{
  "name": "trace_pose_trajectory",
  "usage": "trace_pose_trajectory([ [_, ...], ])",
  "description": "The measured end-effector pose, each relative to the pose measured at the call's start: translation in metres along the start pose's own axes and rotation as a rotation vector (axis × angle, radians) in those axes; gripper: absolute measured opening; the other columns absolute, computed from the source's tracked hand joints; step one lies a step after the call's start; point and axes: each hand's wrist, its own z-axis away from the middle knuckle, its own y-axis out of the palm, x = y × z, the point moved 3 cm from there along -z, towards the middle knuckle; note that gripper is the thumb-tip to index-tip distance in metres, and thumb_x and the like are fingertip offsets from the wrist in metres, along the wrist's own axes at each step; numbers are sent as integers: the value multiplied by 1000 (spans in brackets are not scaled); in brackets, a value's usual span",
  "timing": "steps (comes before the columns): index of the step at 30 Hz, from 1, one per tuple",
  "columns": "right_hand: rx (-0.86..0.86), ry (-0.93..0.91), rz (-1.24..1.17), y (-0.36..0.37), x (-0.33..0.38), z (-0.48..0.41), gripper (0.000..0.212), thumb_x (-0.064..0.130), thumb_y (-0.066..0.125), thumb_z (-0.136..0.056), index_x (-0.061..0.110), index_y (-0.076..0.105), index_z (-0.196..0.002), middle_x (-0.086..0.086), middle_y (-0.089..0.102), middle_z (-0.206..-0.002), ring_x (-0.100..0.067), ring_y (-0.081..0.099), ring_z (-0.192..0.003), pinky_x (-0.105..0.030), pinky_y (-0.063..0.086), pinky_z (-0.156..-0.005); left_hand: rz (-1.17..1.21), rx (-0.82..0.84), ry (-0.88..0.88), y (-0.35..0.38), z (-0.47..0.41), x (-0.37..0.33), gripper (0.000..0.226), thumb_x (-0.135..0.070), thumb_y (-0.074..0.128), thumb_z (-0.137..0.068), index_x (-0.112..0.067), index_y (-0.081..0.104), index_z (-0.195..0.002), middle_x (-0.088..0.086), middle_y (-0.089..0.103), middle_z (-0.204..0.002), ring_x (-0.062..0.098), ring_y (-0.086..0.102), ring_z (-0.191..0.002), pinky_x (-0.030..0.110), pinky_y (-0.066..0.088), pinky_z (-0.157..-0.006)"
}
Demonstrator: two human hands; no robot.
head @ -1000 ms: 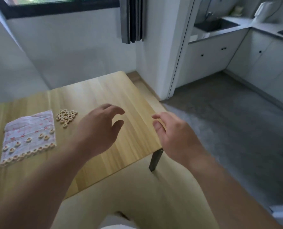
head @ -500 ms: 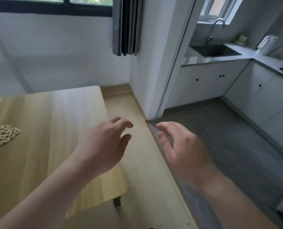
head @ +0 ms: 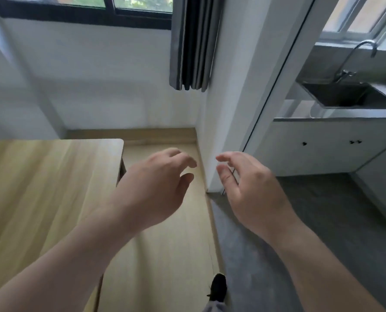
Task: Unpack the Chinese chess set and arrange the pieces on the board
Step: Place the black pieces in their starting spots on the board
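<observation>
A light wooden table (head: 41, 188) fills the left, over pale wood flooring (head: 165, 255) that meets grey floor (head: 322, 221) on the right. A dark curtain (head: 192, 41) hangs beside a black-framed window (head: 86, 10). White cabinets (head: 322, 145) carry a steel sink (head: 345, 95) and tap (head: 356, 55).

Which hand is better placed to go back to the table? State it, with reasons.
Left, probably. The left hand hangs open just past the wooden table corner; the right hand is open too, but over the grey floor, farther off. No chess pieces are in view.
</observation>
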Motion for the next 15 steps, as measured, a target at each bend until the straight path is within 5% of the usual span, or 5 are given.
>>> trace_pose_trajectory([
  [3,98,-98,-20,4,-41,-75,31,36,47,-106,22,62,-129,14,64,-123,-2,60,-109,-25,53,-93,-21,-61,-115,14,-62,9,21,-37,52,-97,-39,61,-116,-22,60,-113,5,61,-97,33,54,-75],
  [7,168,-238,-53,7,-63,-182,29,33,48,-105,21,64,-126,11,66,-121,-3,61,-109,-6,42,-90,-41,-118,-287,5,-134,28,20,-35,55,-96,-38,62,-114,-21,61,-112,9,62,-99,34,52,-79],
  [10,223,-367,-111,31,-59,-257,27,30,50,-104,18,67,-121,8,68,-117,-9,64,-105,-24,51,-89,-67,-179,-405,-5,-176,53,19,-34,56,-96,-36,63,-114,-19,61,-111,7,60,-98,29,49,-82],
  [15,323,-556,-187,95,-42,-361,28,32,50,-103,18,67,-119,8,68,-115,-10,64,-98,-29,53,-80,-78,-262,-586,-2,-223,122,19,-37,55,-96,-34,62,-114,-18,60,-104,6,59,-97,32,51,-83],
])
